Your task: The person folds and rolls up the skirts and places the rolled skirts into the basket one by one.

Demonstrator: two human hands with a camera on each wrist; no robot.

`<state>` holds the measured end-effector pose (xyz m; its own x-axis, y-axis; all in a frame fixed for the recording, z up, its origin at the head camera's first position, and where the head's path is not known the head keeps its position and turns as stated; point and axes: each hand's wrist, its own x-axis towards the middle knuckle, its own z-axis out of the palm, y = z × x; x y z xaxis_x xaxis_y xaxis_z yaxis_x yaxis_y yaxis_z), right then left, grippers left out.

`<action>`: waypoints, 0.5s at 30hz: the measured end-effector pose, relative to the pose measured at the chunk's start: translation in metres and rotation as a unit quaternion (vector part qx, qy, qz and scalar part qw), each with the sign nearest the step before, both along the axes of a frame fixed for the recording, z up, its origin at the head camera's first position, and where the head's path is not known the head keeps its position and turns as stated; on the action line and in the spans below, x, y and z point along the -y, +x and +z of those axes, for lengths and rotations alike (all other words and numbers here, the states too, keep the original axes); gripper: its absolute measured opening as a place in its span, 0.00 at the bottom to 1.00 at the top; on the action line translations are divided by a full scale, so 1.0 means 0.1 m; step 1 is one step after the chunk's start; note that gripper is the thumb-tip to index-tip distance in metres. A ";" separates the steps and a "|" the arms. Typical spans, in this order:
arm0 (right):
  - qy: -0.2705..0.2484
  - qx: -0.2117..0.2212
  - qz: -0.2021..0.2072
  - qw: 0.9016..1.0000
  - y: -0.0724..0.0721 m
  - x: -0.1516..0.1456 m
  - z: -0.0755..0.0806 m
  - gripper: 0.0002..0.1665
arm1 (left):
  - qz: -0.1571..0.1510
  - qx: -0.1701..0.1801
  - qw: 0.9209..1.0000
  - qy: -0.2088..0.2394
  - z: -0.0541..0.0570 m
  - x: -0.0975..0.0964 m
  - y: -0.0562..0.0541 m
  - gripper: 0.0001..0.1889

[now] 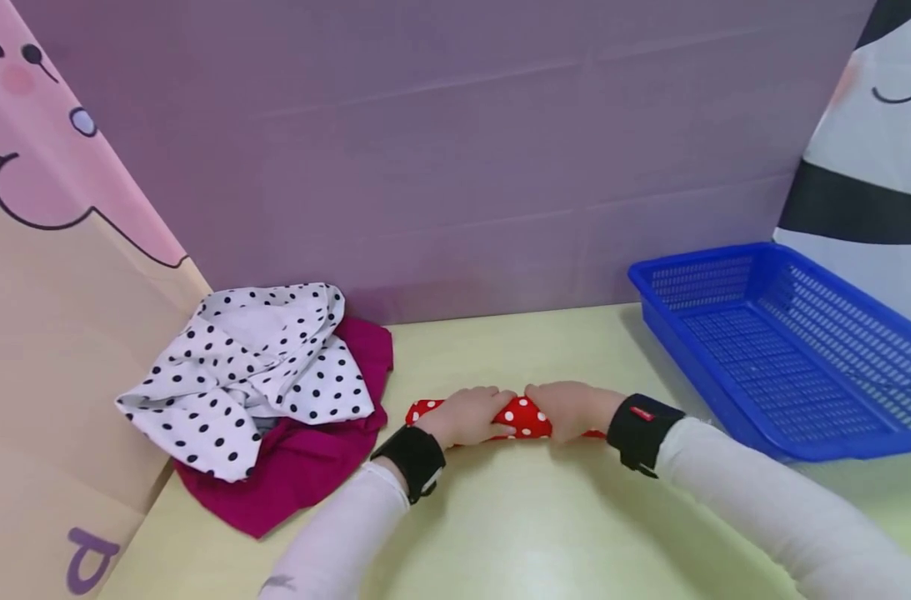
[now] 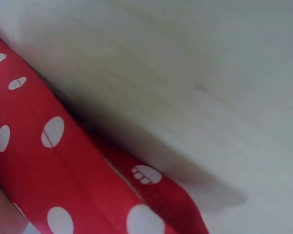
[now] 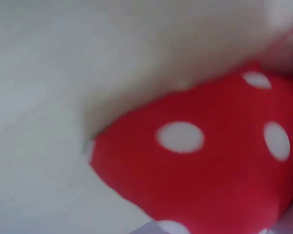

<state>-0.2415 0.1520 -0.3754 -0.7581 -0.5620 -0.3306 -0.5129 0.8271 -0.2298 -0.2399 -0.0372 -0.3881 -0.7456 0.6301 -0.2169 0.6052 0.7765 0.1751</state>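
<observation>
A red cloth with white dots [image 1: 528,419], folded or rolled into a narrow strip, lies on the table in front of the person. My left hand [image 1: 468,415] grips it left of its middle, and my right hand [image 1: 571,408] grips it toward the right end. The two hands are close together, with a short stretch of cloth showing between them. In the left wrist view the dotted cloth [image 2: 34,161] runs diagonally, with a lower layer peeking out. One corner of the cloth [image 3: 200,170] fills much of the right wrist view. The hands partly hide the strip.
A crumpled white cloth with black dots [image 1: 275,358] lies over a magenta cloth [image 1: 305,467] on the left. To the right stands a blue plastic basket [image 1: 695,358]. A purple backdrop [image 1: 455,167] rises behind the pale yellow table [image 1: 500,533].
</observation>
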 end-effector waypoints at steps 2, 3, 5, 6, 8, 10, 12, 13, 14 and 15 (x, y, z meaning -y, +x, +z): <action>0.017 -0.067 0.020 0.997 0.05 0.00 -0.05 0.38 | 0.004 0.009 1.000 0.005 0.00 0.00 -0.02 0.32; 0.026 -0.093 0.022 0.995 0.08 0.00 -0.07 0.40 | 0.008 0.015 1.000 0.009 -0.01 0.00 -0.03 0.32; 0.036 -0.134 0.026 0.990 0.12 -0.01 -0.11 0.41 | 0.020 0.030 0.999 0.019 -0.02 0.01 -0.05 0.32; 0.035 -0.146 0.027 0.988 0.13 0.00 -0.12 0.41 | 0.027 0.037 0.999 0.025 -0.02 0.01 -0.06 0.32; 0.025 -0.153 0.021 0.988 0.13 0.00 -0.13 0.40 | 0.037 0.049 0.997 0.036 -0.03 0.02 -0.08 0.32; 0.015 -0.143 0.013 0.989 0.12 0.00 -0.13 0.39 | 0.034 0.050 0.997 0.040 -0.04 0.02 -0.10 0.31; 0.010 -0.130 0.009 0.991 0.10 -0.01 -0.12 0.39 | 0.025 0.038 0.998 0.032 -0.05 0.02 -0.09 0.32; 0.008 -0.124 0.007 0.992 0.09 -0.01 -0.12 0.40 | 0.018 0.027 0.999 0.024 -0.05 0.01 -0.09 0.32; 0.006 -0.120 0.007 0.993 0.08 -0.02 -0.11 0.40 | 0.011 0.015 1.000 0.013 -0.05 0.00 -0.08 0.33; 0.004 -0.116 0.009 0.993 0.07 -0.02 -0.10 0.39 | 0.002 -0.002 1.000 0.000 -0.05 0.00 -0.08 0.34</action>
<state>-0.2346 0.1539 -0.3859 -0.8040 -0.5745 -0.1533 -0.5664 0.8185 -0.0963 -0.2476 -0.0368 -0.3930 -0.7490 0.6273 -0.2135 0.6030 0.7788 0.1729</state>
